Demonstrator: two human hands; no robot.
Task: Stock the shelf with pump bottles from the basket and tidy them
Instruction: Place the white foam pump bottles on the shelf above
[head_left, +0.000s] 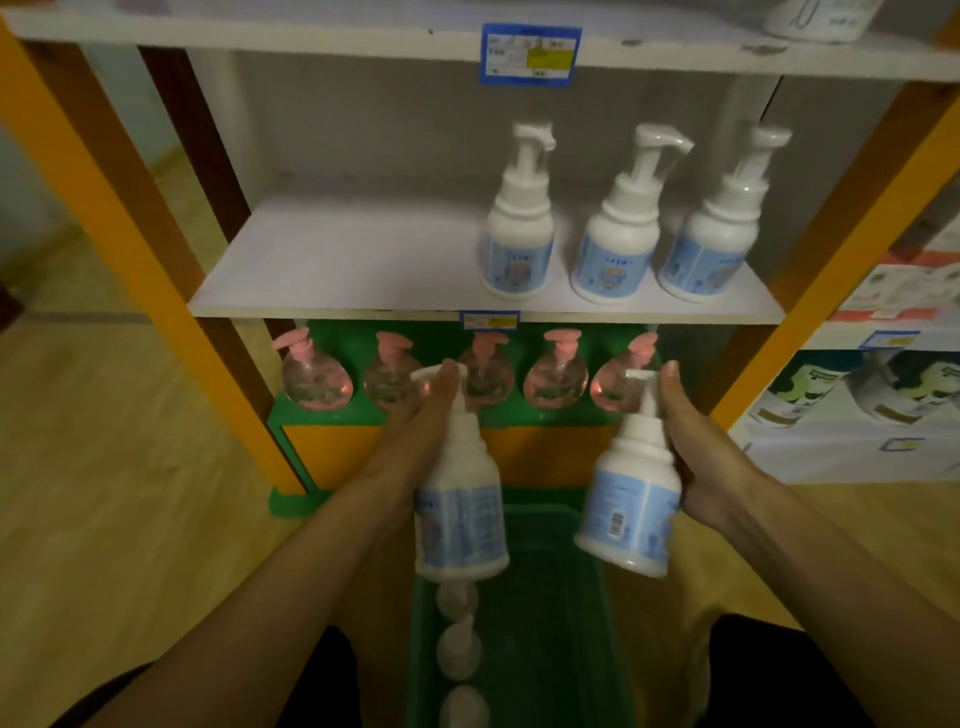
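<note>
My left hand (421, 415) grips a white pump bottle with a blue label (460, 514) by its neck and shoulder, held upright above the green basket (540, 613). My right hand (696, 447) holds a second white pump bottle (631, 499), tilted slightly left, over the basket's right side. Three more white bottles (457, 649) lie in a line along the basket's left wall. Three matching bottles (615, 228) stand in a row on the right half of the white middle shelf (332, 260). Both held bottles are below that shelf's front edge.
Several round pink pump bottles (483, 374) line the green lower shelf behind my hands. Orange uprights (119, 208) frame the unit on both sides. A blue price tag (530, 54) sits on the upper shelf edge. Boxed goods (857, 405) fill the neighbouring shelf at right.
</note>
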